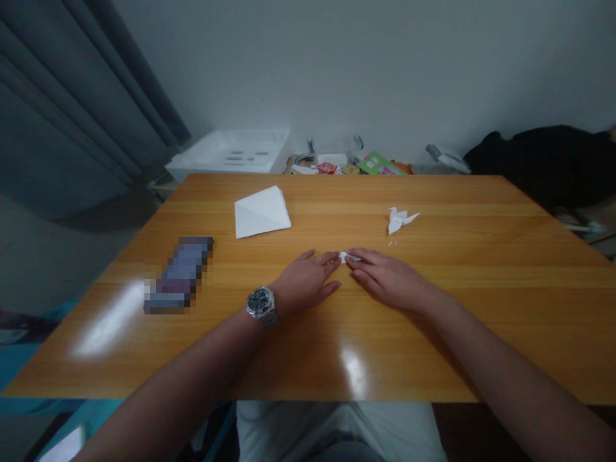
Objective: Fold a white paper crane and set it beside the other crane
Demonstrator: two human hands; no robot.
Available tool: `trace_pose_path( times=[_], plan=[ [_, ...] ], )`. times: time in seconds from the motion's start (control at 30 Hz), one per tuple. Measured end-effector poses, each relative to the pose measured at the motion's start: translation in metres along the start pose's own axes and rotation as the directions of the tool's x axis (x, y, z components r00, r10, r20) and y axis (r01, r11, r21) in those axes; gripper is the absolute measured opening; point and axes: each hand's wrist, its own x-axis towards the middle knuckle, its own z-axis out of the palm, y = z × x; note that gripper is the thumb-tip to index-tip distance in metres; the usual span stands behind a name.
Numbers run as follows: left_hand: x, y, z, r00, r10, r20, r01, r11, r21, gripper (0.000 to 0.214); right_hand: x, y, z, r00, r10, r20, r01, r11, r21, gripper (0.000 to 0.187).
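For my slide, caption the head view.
Left hand and right hand touch a white paper piece, a paper crane beyond.

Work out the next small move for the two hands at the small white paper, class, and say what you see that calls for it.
Probably a light press with the fingertips along the small white paper, flattening it against the wooden table: the left hand and right hand lie low at its two sides.
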Motion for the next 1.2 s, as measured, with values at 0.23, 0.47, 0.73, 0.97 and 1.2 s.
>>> trace_pose_path(
  times=[0.23,0.47,0.73,0.97,1.2],
  plan=[
    [0.001,-0.002,0.001,1.000,0.024,0.018,-0.025,0.999,0.026,0.045,-0.001,0.000,-0.001,0.999,0.034,-0.005,-0.034,0.998,0.047,0.046],
    [-0.001,0.001,-0.002,0.999,0.015,0.031,-0.016,0.999,0.047,0.047,-0.001,0.003,-0.001,0.996,0.081,-0.023,-0.076,0.983,0.165,0.047],
    [0.000,0.002,0.003,1.000,-0.001,0.004,0.001,0.999,0.038,0.045,-0.003,0.008,-0.002,0.999,0.051,-0.004,-0.049,0.984,0.173,0.045],
    [0.006,0.007,0.009,0.997,-0.041,-0.072,0.045,0.997,0.062,0.046,-0.005,0.012,-0.001,0.999,0.026,0.026,-0.030,0.984,0.174,0.046],
    [0.005,0.017,0.007,0.995,-0.035,-0.094,0.043,0.996,0.083,0.052,-0.005,0.010,-0.002,1.000,0.011,0.029,-0.016,0.986,0.169,0.047]
  ],
)
